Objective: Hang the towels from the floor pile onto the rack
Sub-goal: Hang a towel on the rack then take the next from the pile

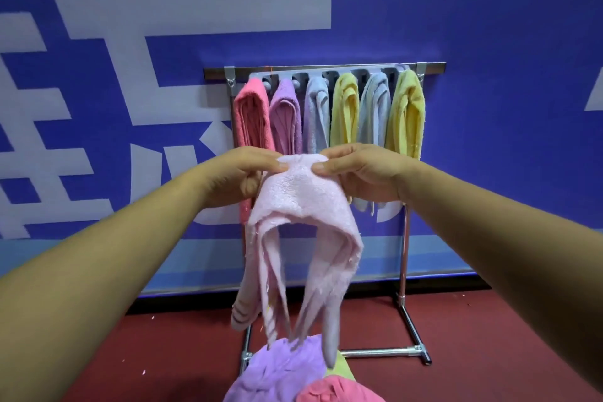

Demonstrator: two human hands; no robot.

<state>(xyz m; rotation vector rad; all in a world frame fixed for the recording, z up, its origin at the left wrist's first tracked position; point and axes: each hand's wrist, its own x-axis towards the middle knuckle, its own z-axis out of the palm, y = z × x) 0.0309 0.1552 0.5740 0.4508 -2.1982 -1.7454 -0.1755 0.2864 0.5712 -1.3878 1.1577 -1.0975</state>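
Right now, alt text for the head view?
Left hand and right hand pinch the top of a pale pink towel before a metal rack holding six hung towels; a floor pile lies below.

- An indoor hall or staged set: a blue wall [473, 26] runs the full width, printed with huge white block characters [195, 10].
- A dark red floor [489, 320] meets it at a black skirting strip [424, 285].
- A freestanding metal rack [404, 254] carries coloured towels [346, 114]; a pile [277, 372] lies below.
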